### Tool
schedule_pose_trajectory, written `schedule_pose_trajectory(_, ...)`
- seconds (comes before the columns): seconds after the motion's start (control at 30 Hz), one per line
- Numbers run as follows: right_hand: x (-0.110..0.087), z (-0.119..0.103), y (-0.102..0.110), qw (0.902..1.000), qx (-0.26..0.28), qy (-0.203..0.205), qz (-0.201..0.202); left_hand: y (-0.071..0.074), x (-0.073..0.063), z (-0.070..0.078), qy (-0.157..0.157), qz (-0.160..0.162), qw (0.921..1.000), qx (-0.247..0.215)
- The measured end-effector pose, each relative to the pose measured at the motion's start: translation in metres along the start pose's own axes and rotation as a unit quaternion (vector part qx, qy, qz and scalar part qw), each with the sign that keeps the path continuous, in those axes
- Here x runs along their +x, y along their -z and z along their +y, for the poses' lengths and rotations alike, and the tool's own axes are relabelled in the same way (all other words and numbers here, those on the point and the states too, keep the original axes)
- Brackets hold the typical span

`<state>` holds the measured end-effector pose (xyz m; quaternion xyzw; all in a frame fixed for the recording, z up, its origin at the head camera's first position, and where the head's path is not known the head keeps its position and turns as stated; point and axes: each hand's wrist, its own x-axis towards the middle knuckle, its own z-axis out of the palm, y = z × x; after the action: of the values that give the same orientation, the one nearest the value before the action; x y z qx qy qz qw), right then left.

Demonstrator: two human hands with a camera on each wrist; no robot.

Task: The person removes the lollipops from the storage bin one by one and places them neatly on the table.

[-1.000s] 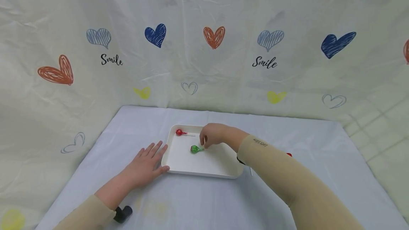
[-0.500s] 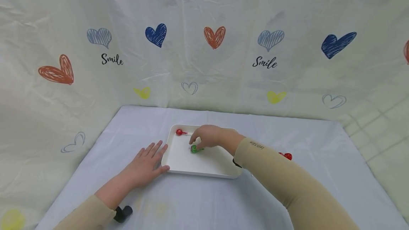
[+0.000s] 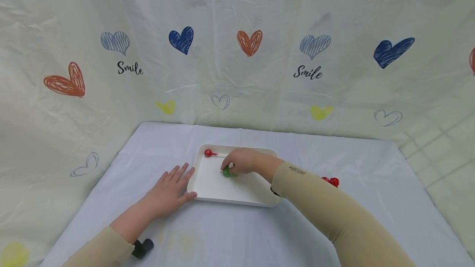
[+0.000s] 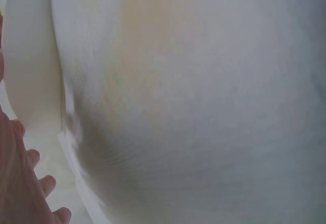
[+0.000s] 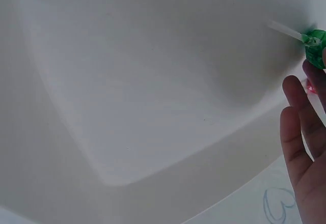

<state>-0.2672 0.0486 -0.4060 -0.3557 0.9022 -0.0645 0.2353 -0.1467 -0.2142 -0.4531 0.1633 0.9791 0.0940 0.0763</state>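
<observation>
In the head view my right hand [image 3: 243,161] is over the white tray [image 3: 211,190], its thumb and forefinger pinching the head of a green-wrapped lollipop [image 3: 226,171]. The right wrist view has the same lollipop [image 5: 315,45] at its right edge, white stick pointing left, other fingers extended. A red lollipop [image 3: 208,153] lies along the tray's back left. My left hand [image 3: 167,195] is spread flat at the tray's left side, fingertips and thumb at the rim. Only a few of its fingertips [image 4: 47,185] show in the left wrist view, beside the tray wall.
Red lollipops [image 3: 334,181] lie on the white-covered table right of the tray, partly hidden by my right sleeve [image 3: 319,205]. A black object [image 3: 142,248] sits by my left wrist. A heart-printed sheet [image 3: 274,85] hangs behind the table.
My right hand has moved left and down from the green lollipop's stick to its head, closing thumb and forefinger on it. More of the red lollipops at right shows. The left hand stays put.
</observation>
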Motion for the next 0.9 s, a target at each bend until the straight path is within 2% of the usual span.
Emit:
schedule_pose_trajectory(0.3,-0.005,0.006,0.003,0.9995,0.022,-0.015,-0.017,0.005,-0.002,0.004,-0.003,0.001,1.0000,-0.007)
schedule_pose_trajectory(0.43,-0.010,0.009,0.002,0.9991,0.029,-0.027,-0.017,0.002,-0.002,0.002,-0.006,0.005,0.9999,-0.008)
schedule_pose_trajectory(0.6,-0.016,0.014,0.004,0.9990,0.035,-0.021,-0.018,-0.002,0.000,-0.001,-0.011,0.008,0.9999,-0.011)
schedule_pose_trajectory(0.9,-0.030,0.028,0.017,0.9987,0.045,-0.016,0.018,0.001,-0.001,0.003,-0.007,0.001,0.9999,-0.014)
